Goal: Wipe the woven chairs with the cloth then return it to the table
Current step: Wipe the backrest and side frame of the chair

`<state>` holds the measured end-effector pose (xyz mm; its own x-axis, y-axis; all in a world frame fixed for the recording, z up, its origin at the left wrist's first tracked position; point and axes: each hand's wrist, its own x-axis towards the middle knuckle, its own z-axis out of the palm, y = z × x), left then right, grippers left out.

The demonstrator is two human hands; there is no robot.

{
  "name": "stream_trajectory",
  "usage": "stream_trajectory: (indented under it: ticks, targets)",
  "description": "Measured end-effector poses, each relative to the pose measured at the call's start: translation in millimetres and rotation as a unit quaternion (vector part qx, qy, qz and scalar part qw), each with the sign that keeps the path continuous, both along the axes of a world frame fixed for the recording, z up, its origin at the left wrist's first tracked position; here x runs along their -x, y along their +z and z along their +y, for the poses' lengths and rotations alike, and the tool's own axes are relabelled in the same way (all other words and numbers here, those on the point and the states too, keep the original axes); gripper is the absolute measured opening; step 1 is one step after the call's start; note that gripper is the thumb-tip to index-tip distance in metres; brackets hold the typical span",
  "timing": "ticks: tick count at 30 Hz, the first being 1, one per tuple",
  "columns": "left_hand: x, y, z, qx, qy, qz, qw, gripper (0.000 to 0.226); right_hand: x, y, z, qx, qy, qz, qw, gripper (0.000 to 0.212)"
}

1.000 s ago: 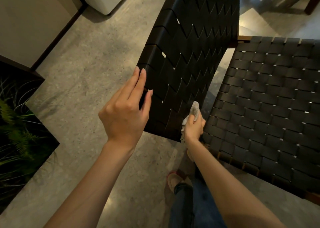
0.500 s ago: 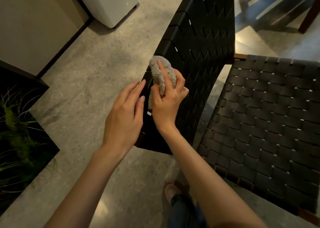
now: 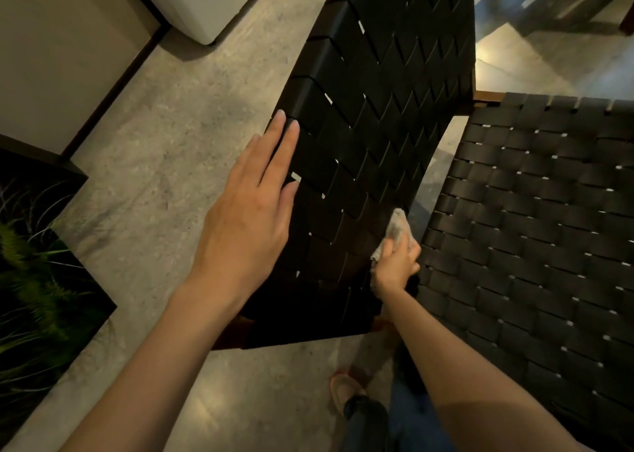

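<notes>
- My right hand (image 3: 396, 264) is curled tight round the cloth (image 3: 398, 226), fingers and thumb bunching it, so that grip is full of cloth.
- The cloth (a pale, fluffy wad) pokes up out of my fist and presses on the lower right edge of the back (image 3: 377, 91), by the gap between the back and the seat (image 3: 531, 228).
- My left hand (image 3: 247, 218) holds nothing. Its fingers are straight and close together.
- Its fingertips touch the left edge of the back about halfway up, and the palm lies over the straps below them.
- The back is black woven straps, tilted, with small light chinks between some of them.
- The seat lies just to the right of the back in the same dark weave, with a strip of brown wood at its far left corner.
- The floor (image 3: 171, 142) below is mottled grey.
- My shoe (image 3: 343, 388) shows on it beneath the near edge of the back, between my forearms.
- A plant (image 3: 31, 280) sits in a dark bed well to the left.
- A white box (image 3: 206, 1) stands on the floor by the wall, beyond the far left corner of the back.
</notes>
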<state>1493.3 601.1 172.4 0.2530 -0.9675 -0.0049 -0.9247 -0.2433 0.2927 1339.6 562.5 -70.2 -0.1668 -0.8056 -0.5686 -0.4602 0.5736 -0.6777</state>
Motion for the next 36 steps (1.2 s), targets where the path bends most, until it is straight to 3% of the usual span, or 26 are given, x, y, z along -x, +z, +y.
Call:
stream_trajectory:
  ticks: [3,6,10,15,18,22,31,36]
  targets:
    - [1.7,0.8,1.1,-0.002,0.005,-0.014,1.0,0.057,11.0,-11.1,-6.9,-0.089,0.005,0.009,0.996,0.045]
    - [3.0,2.0,1.3,-0.005,0.006,-0.011,1.0,0.057,3.6,3.3,-10.7,-0.083,-0.029,-0.001,0.996,0.045]
    - [3.1,6.2,-1.1,0.0,0.009,0.03,1.0,0.055,-25.3,63.2,-6.3,0.058,-0.043,-0.111,0.991,0.048]
    - [-2.8,11.8,-6.2,0.046,0.047,0.175,0.982,0.048,-73.9,167.1,-23.6,0.255,0.04,-0.255,0.932,0.054]
    - [-4.3,14.1,-16.4,0.078,0.059,0.181,0.979,0.046,-97.3,201.7,-56.9,0.356,0.076,-0.227,0.903,0.053]
    - [-2.1,13.8,-43.9,0.075,0.055,0.156,0.983,0.047,-105.9,192.1,-81.5,0.394,0.069,-0.15,0.904,0.048]
    - [-3.2,-1.0,-95.5,0.006,-0.026,-0.014,1.0,0.054,-45.3,57.2,-92.5,0.188,0.008,-0.03,0.982,0.042]
    - [-5.0,-4.7,-95.6,0.02,-0.027,-0.027,0.999,0.054,-15.7,9.0,-99.8,0.041,-0.024,-0.005,0.999,0.044]
